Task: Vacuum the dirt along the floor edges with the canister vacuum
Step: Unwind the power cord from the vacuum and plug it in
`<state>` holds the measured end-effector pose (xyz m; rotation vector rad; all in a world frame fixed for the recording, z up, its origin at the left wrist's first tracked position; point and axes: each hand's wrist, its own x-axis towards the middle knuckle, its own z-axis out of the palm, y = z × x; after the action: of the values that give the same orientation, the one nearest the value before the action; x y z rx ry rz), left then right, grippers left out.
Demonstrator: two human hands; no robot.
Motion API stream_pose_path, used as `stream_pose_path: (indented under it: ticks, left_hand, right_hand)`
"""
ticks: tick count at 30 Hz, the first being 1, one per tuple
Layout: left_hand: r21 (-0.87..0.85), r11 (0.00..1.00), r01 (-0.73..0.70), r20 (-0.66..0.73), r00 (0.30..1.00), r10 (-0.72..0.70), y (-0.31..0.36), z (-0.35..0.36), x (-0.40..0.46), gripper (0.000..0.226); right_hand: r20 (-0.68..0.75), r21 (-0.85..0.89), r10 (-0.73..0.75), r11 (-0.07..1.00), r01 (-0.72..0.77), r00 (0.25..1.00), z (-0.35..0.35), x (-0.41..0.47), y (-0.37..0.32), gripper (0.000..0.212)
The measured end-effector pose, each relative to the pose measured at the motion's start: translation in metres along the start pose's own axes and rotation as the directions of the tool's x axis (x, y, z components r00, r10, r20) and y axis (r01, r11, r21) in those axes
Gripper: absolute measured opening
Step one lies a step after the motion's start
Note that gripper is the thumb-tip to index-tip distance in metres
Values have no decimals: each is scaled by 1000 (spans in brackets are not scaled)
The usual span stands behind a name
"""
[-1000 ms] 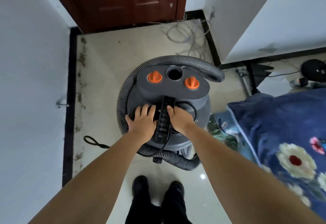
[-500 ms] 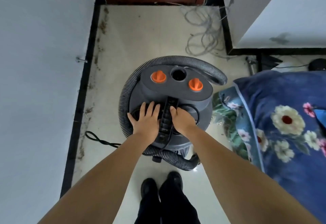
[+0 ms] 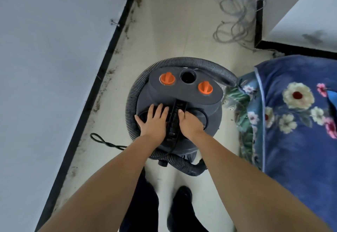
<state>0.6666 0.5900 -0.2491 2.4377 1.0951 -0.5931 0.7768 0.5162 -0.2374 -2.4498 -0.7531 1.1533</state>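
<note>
Over the last second the view had tipped down and swung, so the door slid almost out of frame while the canister vacuum (image 3: 179,111) stayed on the floor between the dirty left baseboard edge (image 3: 102,83) and the bed (image 3: 299,115). The left hand (image 3: 155,122) still lay flat, fingers spread on the lid; the right hand (image 3: 189,122) curled beside the handle (image 3: 175,120) — no suction begun, apparently. Counted: one vacuum, one hose (image 3: 133,93), two orange knobs (image 3: 167,78), two hands.
</note>
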Motion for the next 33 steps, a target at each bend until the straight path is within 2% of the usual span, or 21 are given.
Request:
stream_pose_path:
  ticks: [9, 17, 25, 33]
  left_hand:
    - [20, 1000, -22, 19, 1000, 21, -31, 64, -122, 55]
    - [-122, 993, 2, 59, 998, 5, -45, 127, -238, 55]
    - [-141, 990, 2, 20, 1000, 1, -50, 191, -331, 55]
    - [-88, 990, -109, 35, 993, 112, -52, 236, -398, 56]
  right_hand:
    - [1, -20, -20, 1000, 20, 1000, 79, -113, 41, 51]
    - [-14, -103, -14, 995, 12, 1000, 137, -202, 76, 43]
    - [-29, -172, -27, 985, 22, 999, 188, -289, 115, 45]
    - [-92, -114, 74, 990, -84, 993, 228, -365, 160, 45]
